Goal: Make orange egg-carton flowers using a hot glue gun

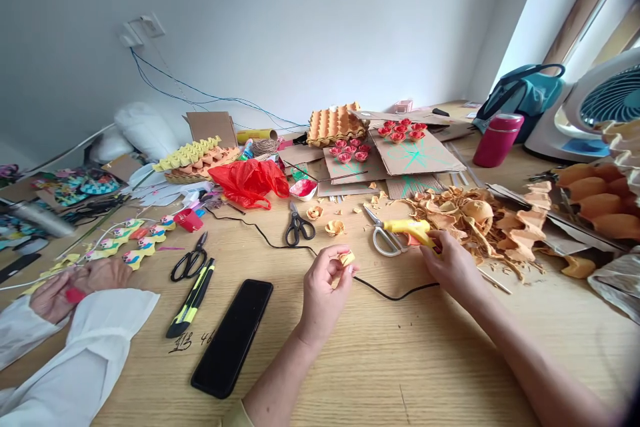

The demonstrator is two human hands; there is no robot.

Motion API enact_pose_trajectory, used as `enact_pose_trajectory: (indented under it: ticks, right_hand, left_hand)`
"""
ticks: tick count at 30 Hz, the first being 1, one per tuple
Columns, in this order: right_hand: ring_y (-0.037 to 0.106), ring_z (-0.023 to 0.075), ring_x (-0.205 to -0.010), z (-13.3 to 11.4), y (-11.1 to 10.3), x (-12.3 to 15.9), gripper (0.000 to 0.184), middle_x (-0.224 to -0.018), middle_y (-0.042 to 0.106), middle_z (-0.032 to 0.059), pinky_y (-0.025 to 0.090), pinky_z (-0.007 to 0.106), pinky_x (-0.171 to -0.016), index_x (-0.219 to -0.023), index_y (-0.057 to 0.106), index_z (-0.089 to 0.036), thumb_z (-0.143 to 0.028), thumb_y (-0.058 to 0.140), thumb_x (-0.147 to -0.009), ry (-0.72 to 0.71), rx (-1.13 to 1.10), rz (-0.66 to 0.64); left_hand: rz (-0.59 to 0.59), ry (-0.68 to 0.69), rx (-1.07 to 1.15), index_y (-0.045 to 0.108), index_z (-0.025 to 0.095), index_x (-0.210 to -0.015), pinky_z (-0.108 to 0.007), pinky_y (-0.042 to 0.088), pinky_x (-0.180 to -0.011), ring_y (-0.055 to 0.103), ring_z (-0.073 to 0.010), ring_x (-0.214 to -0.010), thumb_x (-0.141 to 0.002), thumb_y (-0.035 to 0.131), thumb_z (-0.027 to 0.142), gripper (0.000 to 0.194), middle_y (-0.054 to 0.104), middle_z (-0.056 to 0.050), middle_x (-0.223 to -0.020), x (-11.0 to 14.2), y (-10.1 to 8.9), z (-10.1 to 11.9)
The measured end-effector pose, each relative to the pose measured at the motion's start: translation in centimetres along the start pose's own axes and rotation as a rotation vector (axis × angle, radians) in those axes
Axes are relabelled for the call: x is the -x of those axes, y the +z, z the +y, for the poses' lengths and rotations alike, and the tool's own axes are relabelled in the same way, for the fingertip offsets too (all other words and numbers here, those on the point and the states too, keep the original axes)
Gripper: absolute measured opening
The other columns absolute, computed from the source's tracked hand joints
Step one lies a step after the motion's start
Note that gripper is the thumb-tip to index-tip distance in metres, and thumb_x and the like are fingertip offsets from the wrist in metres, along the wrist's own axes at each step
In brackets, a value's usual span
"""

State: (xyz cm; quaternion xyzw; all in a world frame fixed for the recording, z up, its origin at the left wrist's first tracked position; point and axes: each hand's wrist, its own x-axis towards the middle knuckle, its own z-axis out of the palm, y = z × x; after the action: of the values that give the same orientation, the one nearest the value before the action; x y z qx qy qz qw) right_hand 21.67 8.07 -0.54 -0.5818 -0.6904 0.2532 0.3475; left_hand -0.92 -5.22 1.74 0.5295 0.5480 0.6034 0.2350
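Observation:
My left hand [324,290] pinches a small cream-orange egg-carton flower piece [346,257] between thumb and fingertips. In my right hand [453,268] is a yellow hot glue gun [411,227], its nozzle pointing left and its handle wrapped by my fingers. A black cord [390,296] runs across the table behind my left hand to the gun. White-handled scissors [387,241] lie just beside the nozzle. Two egg-carton rosettes [335,227] stand beyond my left hand, next to black-handled scissors [299,228].
A heap of carton scraps [475,213] lies to the right. Cardboard sheets [417,153] bear red flowers [401,128] at the back. A phone [233,338] and box cutter [191,299] lie left, near another person's hands [83,287]. A magenta bottle [499,140] stands back right.

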Motion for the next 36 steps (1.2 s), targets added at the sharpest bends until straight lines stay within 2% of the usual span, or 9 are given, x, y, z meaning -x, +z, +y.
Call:
enact_pose_trajectory:
  ticks: [2,5,8,10,14,18,24,29,36]
  right_hand:
    - [0.067,0.0282,-0.083,-0.4,-0.9,0.1,0.046,-0.095,0.072,0.0126,0.054,0.040,-0.075,-0.114,0.065,-0.015,-0.049,0.060,-0.083,0.015,-0.107,-0.046]
    - [0.060,0.0194,-0.068,-1.1,-2.0,0.5,0.051,-0.080,0.065,0.0048,0.052,0.032,-0.062,-0.109,0.068,-0.018,-0.061,0.065,-0.081,0.089,-0.433,-0.201]
    - [0.055,0.0156,-0.066,-1.9,-2.7,1.1,0.043,-0.075,0.060,0.0018,0.051,0.028,-0.061,-0.098,0.069,-0.020,-0.056,0.078,-0.075,0.194,-0.797,-0.364]
    - [0.050,0.0138,-0.064,-2.4,-2.9,1.7,0.034,-0.076,0.060,0.0012,0.048,0.026,-0.058,-0.095,0.070,-0.021,-0.048,0.079,-0.076,0.210,-0.971,-0.445]
    - [0.034,0.0109,-0.055,-3.5,-3.0,2.5,0.026,-0.081,0.064,0.0020,0.039,0.027,-0.051,-0.097,0.071,-0.022,-0.042,0.074,-0.081,0.140,-1.146,-0.506]
    - [0.029,0.0119,-0.052,-3.9,-2.9,2.8,0.029,-0.067,0.055,-0.0010,0.033,0.030,-0.052,-0.096,0.073,-0.021,-0.047,0.072,-0.083,0.071,-1.109,-0.521]
    - [0.036,0.0149,-0.055,-3.9,-2.7,3.4,0.047,-0.056,0.045,-0.0023,0.027,0.032,-0.056,-0.095,0.071,-0.019,-0.063,0.052,-0.095,-0.067,-0.787,-0.672]
    - [0.039,0.0149,-0.056,-4.4,-2.6,4.0,0.051,-0.056,0.046,-0.0026,0.034,0.031,-0.061,-0.091,0.069,-0.019,-0.061,0.043,-0.100,-0.137,-0.663,-0.731]
    - [0.043,0.0179,-0.058,-4.6,-2.5,4.3,0.055,-0.060,0.049,-0.0008,0.039,0.033,-0.064,-0.088,0.068,-0.022,-0.067,0.037,-0.099,-0.115,-0.603,-0.743]
  left_hand:
    - [-0.011,-0.007,0.037,0.061,0.019,-0.117,-0.025,0.064,-0.076,0.078,-0.0162,-0.087,-0.094,0.058,0.016,0.023,0.072,-0.006,-0.101,-0.1,0.0,0.0]
    - [-0.028,0.001,0.055,0.062,0.019,-0.117,-0.023,0.065,-0.070,0.078,-0.0164,-0.087,-0.096,0.057,0.018,0.022,0.072,-0.008,-0.107,0.0,0.0,0.1]
    - [-0.031,0.000,0.059,0.063,0.019,-0.117,-0.023,0.065,-0.067,0.079,-0.0162,-0.086,-0.095,0.059,0.019,0.023,0.072,-0.008,-0.111,0.0,0.0,0.0]
    - [-0.022,0.011,0.040,0.063,0.020,-0.117,-0.022,0.065,-0.069,0.078,-0.0154,-0.085,-0.094,0.061,0.018,0.023,0.073,-0.008,-0.110,0.0,0.0,-0.1]
    - [0.003,0.061,-0.069,0.064,0.019,-0.113,-0.022,0.064,-0.072,0.077,-0.0148,-0.083,-0.092,0.062,0.016,0.021,0.075,-0.007,-0.103,0.0,-0.1,-0.2]
    - [0.034,0.075,-0.163,0.065,0.019,-0.110,-0.024,0.064,-0.074,0.076,-0.0162,-0.085,-0.090,0.064,0.018,0.019,0.075,-0.008,-0.100,0.0,-0.2,-0.3]
    - [0.072,0.092,-0.208,0.067,0.018,-0.107,-0.021,0.062,-0.072,0.074,-0.0147,-0.082,-0.088,0.066,0.017,0.019,0.075,-0.007,-0.097,-0.2,-0.2,-0.2]
    - [0.084,0.101,-0.205,0.067,0.018,-0.106,-0.023,0.063,-0.076,0.074,-0.0139,-0.083,-0.088,0.066,0.017,0.018,0.076,-0.006,-0.097,-0.2,-0.2,-0.1]
    - [0.099,0.123,-0.213,0.068,0.019,-0.106,-0.025,0.064,-0.078,0.074,-0.0146,-0.082,-0.087,0.067,0.015,0.019,0.076,-0.006,-0.095,-0.2,-0.3,-0.1]
